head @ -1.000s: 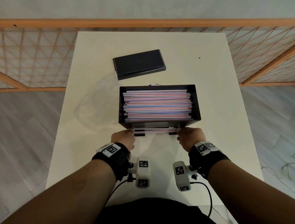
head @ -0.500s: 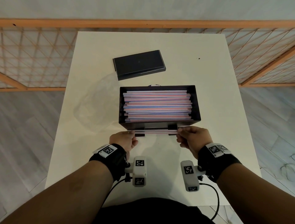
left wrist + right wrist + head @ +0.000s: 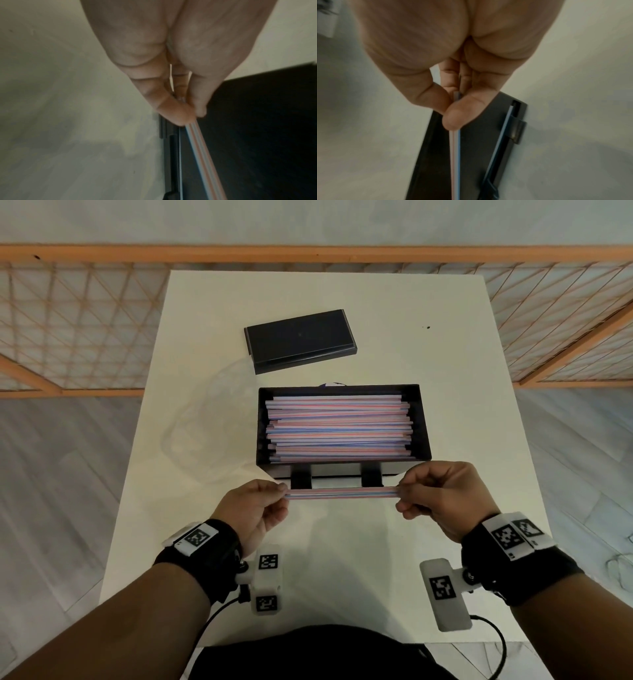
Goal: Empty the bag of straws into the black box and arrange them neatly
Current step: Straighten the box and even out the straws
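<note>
The open black box sits mid-table, filled with a level stack of pink, blue and white striped straws. Just in front of its near wall I hold a small bundle of the same straws level above the table. My left hand pinches the bundle's left end and my right hand pinches its right end. The left wrist view shows finger and thumb closed on the striped straws. In the right wrist view the thumb presses the held straws, and another straw lies in the slot at the box's front.
The black lid lies flat behind the box, toward the far left. A clear empty plastic bag lies on the white table left of the box. An orange lattice railing runs behind the table.
Both hands have drawn back from the box's front toward me and risen, bringing the small bundle of straws away from the front slot.
</note>
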The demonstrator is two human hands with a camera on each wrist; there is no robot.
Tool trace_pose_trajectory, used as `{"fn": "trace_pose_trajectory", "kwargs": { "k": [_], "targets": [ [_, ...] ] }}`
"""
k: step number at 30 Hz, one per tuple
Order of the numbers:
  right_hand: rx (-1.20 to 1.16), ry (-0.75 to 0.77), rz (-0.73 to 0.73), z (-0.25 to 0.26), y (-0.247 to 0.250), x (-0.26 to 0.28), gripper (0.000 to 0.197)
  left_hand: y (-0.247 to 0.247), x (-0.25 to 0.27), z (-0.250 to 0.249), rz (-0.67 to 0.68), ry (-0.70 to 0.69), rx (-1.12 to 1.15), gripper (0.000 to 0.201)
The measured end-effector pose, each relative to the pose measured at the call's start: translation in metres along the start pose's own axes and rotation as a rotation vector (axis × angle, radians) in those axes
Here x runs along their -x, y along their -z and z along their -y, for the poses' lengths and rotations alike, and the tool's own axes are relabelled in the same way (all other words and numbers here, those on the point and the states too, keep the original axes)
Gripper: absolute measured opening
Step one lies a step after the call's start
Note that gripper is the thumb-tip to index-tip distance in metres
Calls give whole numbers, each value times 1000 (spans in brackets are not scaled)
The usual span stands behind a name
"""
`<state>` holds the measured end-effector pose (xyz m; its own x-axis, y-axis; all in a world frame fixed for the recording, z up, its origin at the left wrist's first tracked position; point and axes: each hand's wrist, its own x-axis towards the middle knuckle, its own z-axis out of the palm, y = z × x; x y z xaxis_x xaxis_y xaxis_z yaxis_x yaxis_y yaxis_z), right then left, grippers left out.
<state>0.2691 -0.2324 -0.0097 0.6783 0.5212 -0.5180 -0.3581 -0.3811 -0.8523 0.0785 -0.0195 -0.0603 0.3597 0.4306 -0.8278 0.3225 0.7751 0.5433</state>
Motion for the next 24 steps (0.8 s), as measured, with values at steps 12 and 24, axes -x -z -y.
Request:
{"fn": "trace_pose_trajectory", "kwargs": {
  "k": [12, 24],
  "targets": [
    [54, 274, -76, 53, 7, -16, 15, -17, 52, -82, -60, -712, -605, 11],
    [1151, 469, -27, 70, -8, -21, 12, -34, 37, -90, -133, -983, -1335, 13]
  ]
}}
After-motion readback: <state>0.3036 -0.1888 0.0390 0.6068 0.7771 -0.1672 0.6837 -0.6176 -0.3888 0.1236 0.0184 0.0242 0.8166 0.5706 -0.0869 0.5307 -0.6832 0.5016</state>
